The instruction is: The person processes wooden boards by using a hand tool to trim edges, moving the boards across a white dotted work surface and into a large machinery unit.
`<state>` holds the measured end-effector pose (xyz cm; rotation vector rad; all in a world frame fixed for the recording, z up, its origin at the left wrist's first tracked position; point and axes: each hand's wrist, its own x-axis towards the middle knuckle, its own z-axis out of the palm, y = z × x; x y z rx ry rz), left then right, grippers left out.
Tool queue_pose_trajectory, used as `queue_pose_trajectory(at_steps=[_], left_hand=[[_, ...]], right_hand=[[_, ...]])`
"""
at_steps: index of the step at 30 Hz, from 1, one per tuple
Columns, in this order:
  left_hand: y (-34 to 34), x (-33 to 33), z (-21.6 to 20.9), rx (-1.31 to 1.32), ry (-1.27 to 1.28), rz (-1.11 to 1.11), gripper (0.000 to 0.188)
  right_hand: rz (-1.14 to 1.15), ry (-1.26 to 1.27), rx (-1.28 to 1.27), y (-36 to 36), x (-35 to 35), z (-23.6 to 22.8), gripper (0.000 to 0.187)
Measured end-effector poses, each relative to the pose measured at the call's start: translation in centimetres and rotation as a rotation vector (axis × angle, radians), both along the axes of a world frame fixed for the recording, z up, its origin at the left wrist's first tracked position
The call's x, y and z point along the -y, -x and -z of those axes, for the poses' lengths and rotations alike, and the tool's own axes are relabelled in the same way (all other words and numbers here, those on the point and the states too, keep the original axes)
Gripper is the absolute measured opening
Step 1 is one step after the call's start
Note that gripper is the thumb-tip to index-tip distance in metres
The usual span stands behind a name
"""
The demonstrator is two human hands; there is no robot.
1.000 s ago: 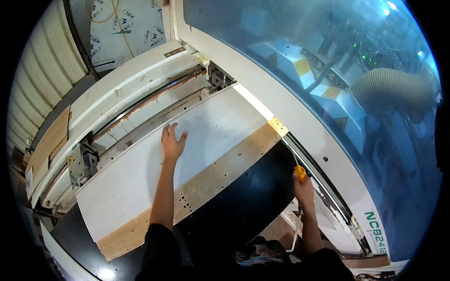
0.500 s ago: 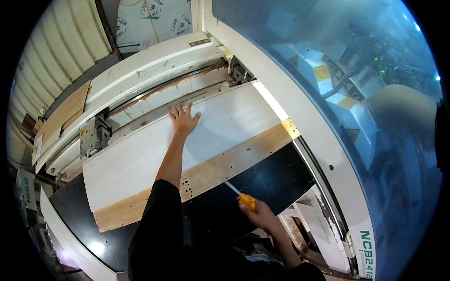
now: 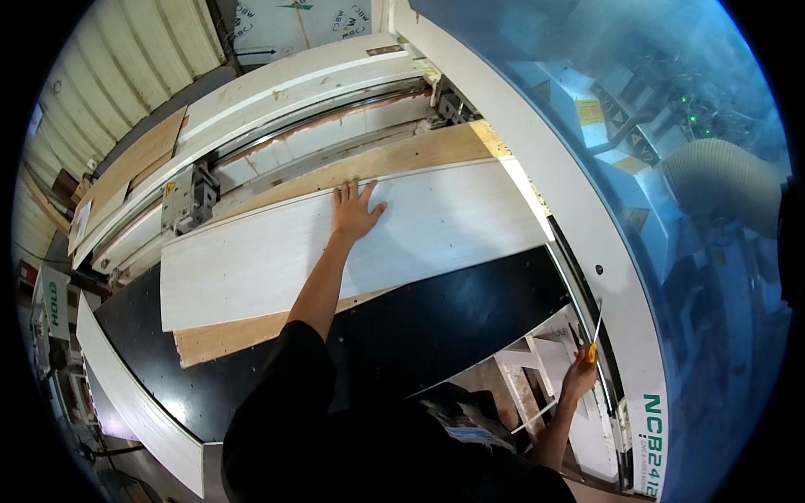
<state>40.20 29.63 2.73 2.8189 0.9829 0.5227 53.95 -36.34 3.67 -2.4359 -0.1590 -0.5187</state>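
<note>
The left hand (image 3: 354, 211) lies flat and open, fingers spread, on the far edge of a white panel (image 3: 277, 260), pressing down on it and gripping nothing. The panel rests on a plywood board (image 3: 231, 335) whose bare wood shows along the panel's near edge at lower left and again beyond its far edge, toward the upper right. Both sheets sit on the black bed (image 3: 436, 323) of a large machine, the panel slanting from lower left to upper right across it. Beyond the hand run the machine's white rails (image 3: 277, 92), with a grey metal clamp block (image 3: 191, 197) just off the panel's left end. The right hand (image 3: 579, 377) is low at the right, well apart from the panel, clenched around a screwdriver (image 3: 592, 345) with a yellow handle; its thin shaft points up along the dark slot at the edge of the white machine frame (image 3: 587, 235) (whether the tip touches anything cannot be told). To the right of the frame curves a blue-tinted window (image 3: 671, 109), with a pale ribbed hose (image 3: 721, 172) behind it.
</note>
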Motion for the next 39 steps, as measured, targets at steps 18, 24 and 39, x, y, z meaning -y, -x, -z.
queue_pose_trajectory(at_steps=[18,24,39], left_hand=[[12.0,13.5,-1.2,0.098,0.059,0.13,0.063],[18.4,18.2,-1.0,0.115,0.047,-0.194,0.061],[29.9,29.6,-0.2,1.71,1.254,-0.884,0.019]], right_hand=[[-0.093,0.157,0.186,2.1,-2.1,0.7,0.039],[-0.309,0.017,-0.5,-3.4,-6.7,0.7,0.039],[-0.336,-1.379,-1.598,-8.6,-1.2,3.8,0.047]])
